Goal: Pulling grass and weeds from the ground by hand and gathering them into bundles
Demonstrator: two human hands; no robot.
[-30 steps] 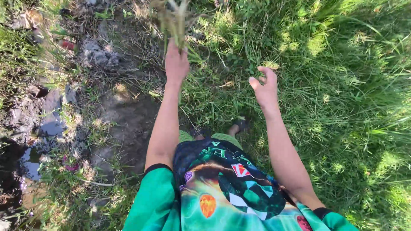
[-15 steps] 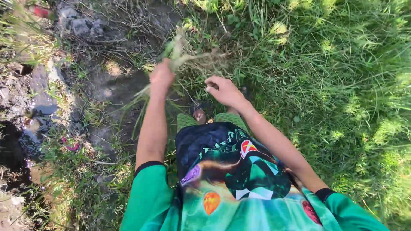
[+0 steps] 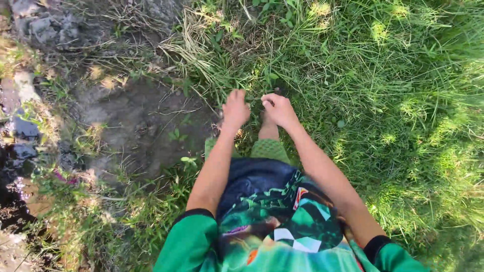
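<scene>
The left hand (image 3: 235, 109) and the right hand (image 3: 279, 110) are held low and close together, just apart, over the edge of the grass (image 3: 322, 75) where it meets the patch of bare earth (image 3: 136, 126); the nearest growth is the clump of grass blades (image 3: 212, 65) that fans out directly ahead of both sets of knuckles, its long axis running away from the person and leaning toward the left, its roots at the border of the earth; the left hand is seen to be the nearer to that clump, the right hand lying a little further to the side over denser green; the left fingers (image 3: 237, 95) are curled downward and loosely closed, though whether any blades are caught beneath them cannot be told, since the palm faces the ground; the right fingers (image 3: 269, 100) are bent inward toward the left hand, partly closed, with nothing plainly held; a bare foot (image 3: 268, 132) is seen just below the two hands, between the wrists; grey stones (image 3: 45, 27) lie well apart at the upper left, and dark wet mud (image 3: 15, 151) along the left edge; the green sleeves (image 3: 189, 242) frame the lower part of the view.
</scene>
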